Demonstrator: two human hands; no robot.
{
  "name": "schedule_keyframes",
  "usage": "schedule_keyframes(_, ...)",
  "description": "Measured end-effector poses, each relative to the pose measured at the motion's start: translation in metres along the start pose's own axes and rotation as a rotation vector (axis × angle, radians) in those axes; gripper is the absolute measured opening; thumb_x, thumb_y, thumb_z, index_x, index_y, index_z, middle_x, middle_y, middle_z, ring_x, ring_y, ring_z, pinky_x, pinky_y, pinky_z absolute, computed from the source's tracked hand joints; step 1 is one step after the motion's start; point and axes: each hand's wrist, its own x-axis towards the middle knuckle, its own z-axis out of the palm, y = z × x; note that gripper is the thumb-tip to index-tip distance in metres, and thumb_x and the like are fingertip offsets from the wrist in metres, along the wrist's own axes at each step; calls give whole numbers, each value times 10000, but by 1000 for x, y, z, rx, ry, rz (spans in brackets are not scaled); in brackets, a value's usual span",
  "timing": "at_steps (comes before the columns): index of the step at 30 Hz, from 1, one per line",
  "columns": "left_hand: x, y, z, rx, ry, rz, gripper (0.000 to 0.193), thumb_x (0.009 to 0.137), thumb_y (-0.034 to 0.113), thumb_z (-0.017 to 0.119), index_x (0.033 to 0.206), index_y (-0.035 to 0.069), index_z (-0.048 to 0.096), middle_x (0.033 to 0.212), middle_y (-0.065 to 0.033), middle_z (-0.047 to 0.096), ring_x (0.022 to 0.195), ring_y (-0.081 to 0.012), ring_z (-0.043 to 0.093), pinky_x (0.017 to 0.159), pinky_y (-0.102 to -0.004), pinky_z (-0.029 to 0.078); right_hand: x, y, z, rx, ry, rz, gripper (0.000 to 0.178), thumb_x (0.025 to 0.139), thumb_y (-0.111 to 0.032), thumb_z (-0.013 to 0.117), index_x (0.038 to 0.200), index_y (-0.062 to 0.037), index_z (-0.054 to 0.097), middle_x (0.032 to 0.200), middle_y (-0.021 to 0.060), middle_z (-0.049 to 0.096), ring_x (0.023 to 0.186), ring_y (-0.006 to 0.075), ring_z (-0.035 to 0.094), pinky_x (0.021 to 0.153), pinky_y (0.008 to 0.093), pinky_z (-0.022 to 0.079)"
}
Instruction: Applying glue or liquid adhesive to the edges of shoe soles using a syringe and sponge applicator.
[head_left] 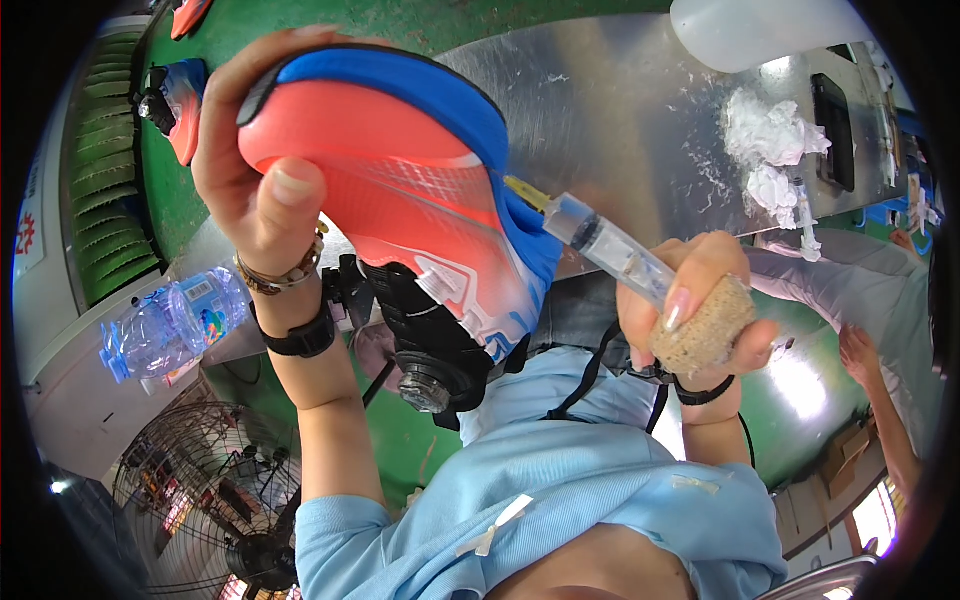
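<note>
My left hand [240,165] is closed around the toe end of a coral and blue sneaker [390,170], thumb on the upper. The shoe is raised and tilted, its black collar pointing down toward me; a clear rounded piece [425,388] shows at that end. In my right hand [690,285] is a clear syringe [612,245] with a yellow tip. That tip meets the seam between the coral upper and the blue sole, though the exact contact is too small to tell. The same hand also grips a tan sponge block [706,328] against the palm.
Beyond the shoe spreads a metal tabletop [590,90] with a white container [765,30], crumpled white tissue [768,130] and a black flat case [832,130]. Left are another sneaker [182,112], plastic bottles [185,318] and a caged fan [215,500]. Another person's hand [858,352] is at right.
</note>
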Motion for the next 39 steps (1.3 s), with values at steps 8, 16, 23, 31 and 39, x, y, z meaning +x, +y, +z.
schedule_keyframes(8,-12,-14,-9,100,153,-78,690,783,518,500,1094,-95,441,1054,-209,525,933,-257,547,799,-341,447,-7,24,-6,-5,-26,83,592,776,-540,501,829,48,540,708,109,579,599,176,590,533,263,469)
schedule_keyframes(16,-22,-24,-19,252,271,-128,708,804,572,406,1076,-77,480,1061,-165,533,949,-227,537,822,-326,432,-22,32,-10,23,-31,136,540,799,-477,504,856,58,546,714,111,587,606,165,590,556,253,463)
schedule_keyframes(23,-31,-25,-25,290,264,-184,582,893,498,276,1048,-20,492,1016,-52,500,913,-135,457,845,-291,360,-38,32,-18,-58,-28,167,535,805,-466,483,857,63,543,694,113,593,568,149,584,542,243,454)
schedule_keyframes(31,-48,-38,-34,276,445,-392,566,900,466,304,1049,-32,529,966,-58,544,861,-116,496,760,-254,398,-49,33,-30,-68,33,191,524,810,-452,470,858,67,529,695,122,574,543,140,568,497,243,442)
schedule_keyframes(39,-76,-48,-52,100,536,-475,355,905,275,420,1051,-34,517,921,-64,575,795,-106,542,707,-225,434,-44,39,-28,29,61,182,473,836,-401,445,904,65,483,703,129,556,536,129,554,442,217,426)
